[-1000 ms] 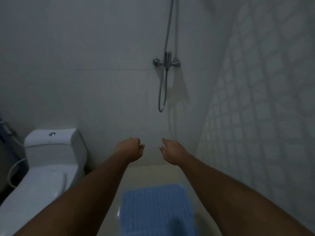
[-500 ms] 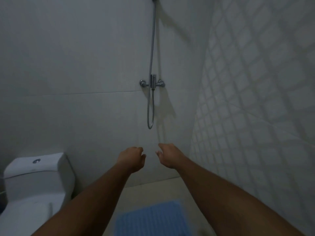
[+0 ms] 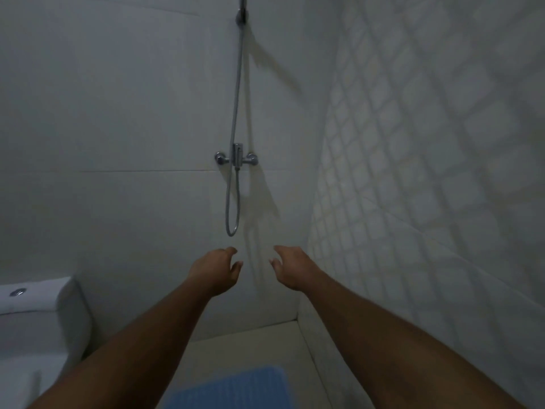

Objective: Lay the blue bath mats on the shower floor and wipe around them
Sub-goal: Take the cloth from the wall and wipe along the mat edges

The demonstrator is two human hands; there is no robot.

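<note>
While you stand facing the plain back wall (image 3: 118, 113), with the diamond-patterned side wall (image 3: 427, 143) running along your right, the pale shower floor (image 3: 250, 346) shows only as a strip at the bottom of the view between your forearms. A white toilet (image 3: 38, 320) sits low at your left against the back wall. One blue bath mat (image 3: 233, 388) lies flat on the shower floor just below your arms, its far edge square to the back wall and its near part cut off by the frame; no second mat is in sight. Above it the shower hose (image 3: 236, 113) hangs in a loop from the mixer tap (image 3: 236, 157). Your left hand (image 3: 215, 270) and right hand (image 3: 292, 267) are stretched out in the air in front of the wall, near each other but apart, fingers loosely curled and relaxed, holding nothing and touching nothing. By the look of it the laying step is partly done: this mat is down, and your hands are free between moves. Next you will likely need to look down again, fetch either another mat or a cloth, neither of which shows here, and then work along the bare floor beside the mat's edges without dragging it out of line.
</note>
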